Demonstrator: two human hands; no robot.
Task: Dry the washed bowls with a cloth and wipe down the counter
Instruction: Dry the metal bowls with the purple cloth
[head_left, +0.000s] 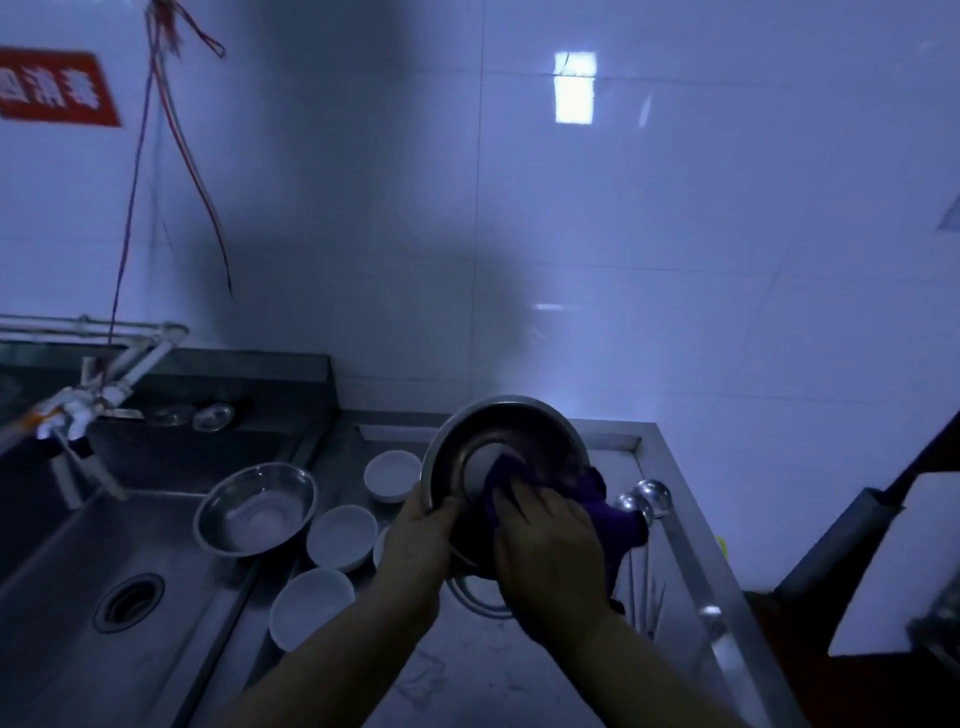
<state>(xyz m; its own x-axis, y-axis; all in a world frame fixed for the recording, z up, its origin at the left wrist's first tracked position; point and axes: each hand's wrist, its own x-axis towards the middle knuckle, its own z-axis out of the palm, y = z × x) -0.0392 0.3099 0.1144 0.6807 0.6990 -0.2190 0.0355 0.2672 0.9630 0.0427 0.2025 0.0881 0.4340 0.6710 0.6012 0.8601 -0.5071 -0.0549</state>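
I hold a large steel bowl (511, 441) tilted up above the steel counter (467, 670). My left hand (418, 540) grips its left rim. My right hand (545, 540) holds a purple cloth (613, 519) pressed inside the bowl, with the cloth's end hanging off to the right. On the counter to the left stand a second steel bowl (255, 509) and three white bowls, one at the back (390, 474), one in the middle (340, 538) and one at the front (309, 605). Another rim shows under the held bowl.
A steel sink (78, 597) with a drain (128, 601) lies at the left, a tap (78, 415) above it. Two metal ladles (647, 499) and chopsticks lie at the counter's right side. Tiled wall behind. The counter's right edge drops off beside a dark object.
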